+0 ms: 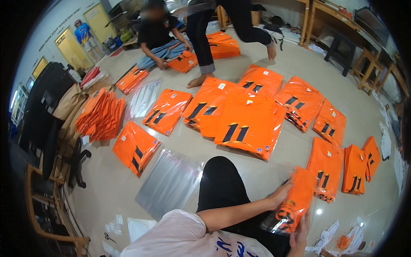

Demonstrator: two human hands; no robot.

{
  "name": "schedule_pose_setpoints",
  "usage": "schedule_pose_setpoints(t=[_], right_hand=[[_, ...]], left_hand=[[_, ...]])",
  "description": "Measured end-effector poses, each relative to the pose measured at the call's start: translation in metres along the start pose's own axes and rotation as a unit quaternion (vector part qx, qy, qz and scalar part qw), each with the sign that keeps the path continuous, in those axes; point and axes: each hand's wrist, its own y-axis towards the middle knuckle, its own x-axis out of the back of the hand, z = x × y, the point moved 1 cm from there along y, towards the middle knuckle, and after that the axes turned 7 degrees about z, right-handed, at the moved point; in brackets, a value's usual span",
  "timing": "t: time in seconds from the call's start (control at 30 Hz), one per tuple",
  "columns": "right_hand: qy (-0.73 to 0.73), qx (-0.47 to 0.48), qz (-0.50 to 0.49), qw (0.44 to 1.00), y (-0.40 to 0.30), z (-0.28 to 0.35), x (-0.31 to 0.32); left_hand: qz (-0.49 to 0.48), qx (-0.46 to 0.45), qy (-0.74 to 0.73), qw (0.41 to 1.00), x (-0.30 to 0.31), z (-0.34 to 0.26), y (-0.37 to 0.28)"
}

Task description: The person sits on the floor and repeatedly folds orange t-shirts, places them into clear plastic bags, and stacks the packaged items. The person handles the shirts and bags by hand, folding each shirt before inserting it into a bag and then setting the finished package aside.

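Observation:
An orange folded jersey with dark print, inside a clear plastic bag, is between my two hands over my right leg. At its upper left edge, my left hand grips it. Lower down, my right hand holds its right side, partly hidden by the bag. Just beyond lies a stack of bagged orange jerseys bearing a black number. A pile of flat clear plastic bags rests on the floor left of my knee. In front of me stands a larger stack of orange jerseys.
More jersey stacks spread over the tiled floor. One person sits handling an orange jersey; another person's legs stand among the stacks. Scissors lie at lower left, white scraps at lower right. An office chair is at left.

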Motion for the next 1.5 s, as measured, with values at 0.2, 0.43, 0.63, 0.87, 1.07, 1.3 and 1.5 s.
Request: schedule_pose_setpoints(t=[0.2,0.43,0.63,0.87,1.07,1.3,1.5], right_hand=[[0.033,-0.015,0.054,0.998,-0.024,0.007,0.03],[-0.438,0.068,-0.046,0.895,-0.044,0.033,0.05],[-0.709,0.153,-0.062,0.685,-0.057,0.052,0.027],[-0.391,0.001,-0.117,0.913,-0.046,0.004,0.108],[-0.437,0.0,-0.11,0.893,-0.051,0.002,0.113],[-0.501,-0.016,-0.085,0.861,-0.06,-0.001,0.119],[-0.539,-0.024,-0.064,0.84,-0.067,-0.004,0.129]], left_hand=[[-0.017,-0.002,0.052,0.998,-0.068,-0.026,-0.005],[-0.054,0.012,-0.026,0.998,-0.076,-0.051,-0.015],[-0.109,-0.04,0.162,0.98,-0.097,-0.025,-0.028],[-0.099,-0.039,0.254,0.961,-0.097,-0.021,-0.047],[-0.084,-0.046,0.28,0.955,-0.097,-0.015,-0.048],[-0.083,-0.034,0.286,0.954,-0.106,-0.016,-0.054],[-0.089,-0.022,0.293,0.952,-0.101,-0.007,-0.051]])
